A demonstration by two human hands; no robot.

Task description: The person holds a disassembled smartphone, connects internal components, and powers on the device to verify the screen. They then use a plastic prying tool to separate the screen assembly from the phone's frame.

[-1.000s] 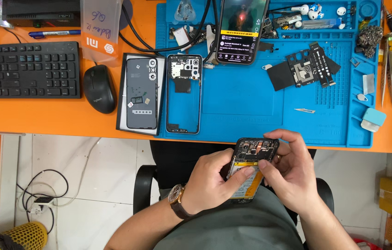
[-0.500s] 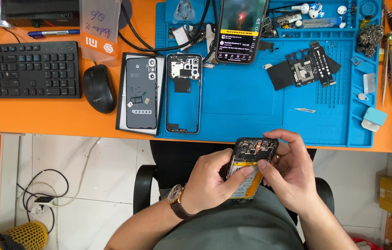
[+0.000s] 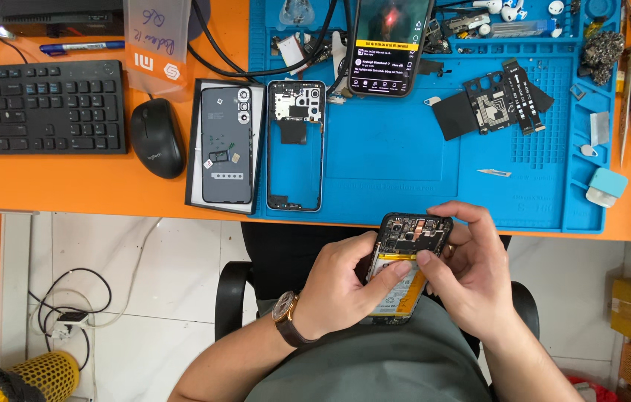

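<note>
I hold the opened phone (image 3: pixel 405 257) over my lap, just off the desk's (image 3: pixel 69 182) near edge. My left hand (image 3: pixel 345 286) grips its left side, thumb on the battery (image 3: pixel 397 286). My right hand (image 3: pixel 472 275) pinches the top right corner, thumb on the board. A frame (image 3: pixel 295 145) lies at the mat's (image 3: pixel 405 164) near-left corner.

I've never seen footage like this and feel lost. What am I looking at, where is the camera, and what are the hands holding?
The camera sits on a person's head, looking down at their lap and desk. No machine: just two bare hands. The left hand, wearing a wristwatch, and the right hand together hold an opened phone with its battery showing. On the orange desk lie a blue work mat, an empty phone frame, a grey back cover, a lit phone, a mouse and a keyboard.
</note>
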